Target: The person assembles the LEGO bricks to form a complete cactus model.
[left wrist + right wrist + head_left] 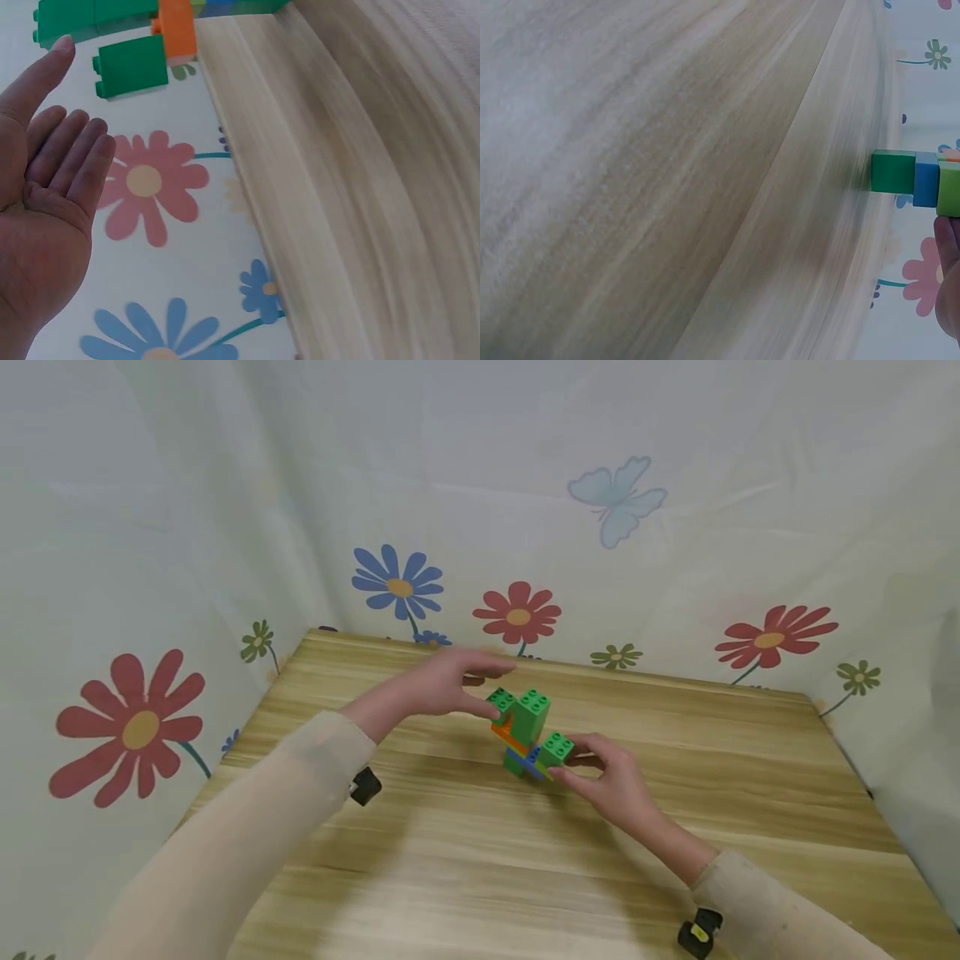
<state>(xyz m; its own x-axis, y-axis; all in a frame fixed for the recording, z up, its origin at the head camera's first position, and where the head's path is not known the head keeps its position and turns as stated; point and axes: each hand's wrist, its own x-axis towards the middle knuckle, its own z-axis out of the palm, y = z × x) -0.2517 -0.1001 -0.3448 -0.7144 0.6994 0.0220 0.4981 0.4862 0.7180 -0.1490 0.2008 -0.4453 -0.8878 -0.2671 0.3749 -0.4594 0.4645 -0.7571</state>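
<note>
A structure of toy building bricks stands on the wooden table. Its green base brick (892,172) carries a blue brick (925,180) and a lime-green brick (949,189), with an orange brick (177,31) further up. Green bricks top it: a tall middle stack (530,717), one at left (133,67) and one at right (557,748). My left hand (457,681) is beside the left green brick, fingers extended and palm empty; thumb contact is unclear. My right hand (611,777) pinches the right end of the structure between thumb and fingers, around the green and lime-green bricks.
The wooden table (420,860) spreads around the structure. Behind it and at the sides hangs a white cloth (465,460) printed with flowers and a butterfly. Small black devices sit at the left cuff (366,786) and right cuff (699,933).
</note>
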